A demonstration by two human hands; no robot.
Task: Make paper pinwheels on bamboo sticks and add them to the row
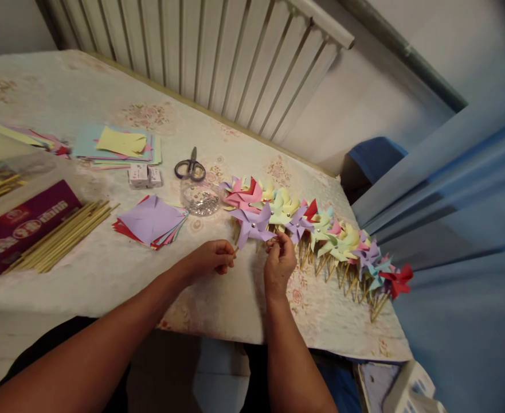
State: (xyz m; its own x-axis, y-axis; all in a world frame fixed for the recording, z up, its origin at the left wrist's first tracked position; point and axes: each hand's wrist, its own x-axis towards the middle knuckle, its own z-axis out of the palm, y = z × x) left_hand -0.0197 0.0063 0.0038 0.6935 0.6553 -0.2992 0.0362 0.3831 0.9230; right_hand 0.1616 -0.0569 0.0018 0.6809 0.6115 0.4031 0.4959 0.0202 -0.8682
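Observation:
A purple paper pinwheel (253, 223) with a silvery pin at its centre is between my two hands. My left hand (218, 256) is closed round its thin wooden stick, of which only a short bit shows. The fingers of my right hand (281, 258) pinch the tip of one of its blades. Behind and to the right, a long row of finished pinwheels (338, 244) in pink, yellow, green, purple, blue and red lies on the table with their sticks toward me. A clear round dish of metal pins (202, 202) stands just beyond my left hand.
Left of my hands lies a stack of cut paper squares (151, 221). Farther left are a bundle of sticks (63, 238) and a purple box (26, 226). Scissors (191, 167), small white boxes (144, 176) and coloured paper sheets (118, 143) lie at the back. A blue curtain (462, 258) hangs right.

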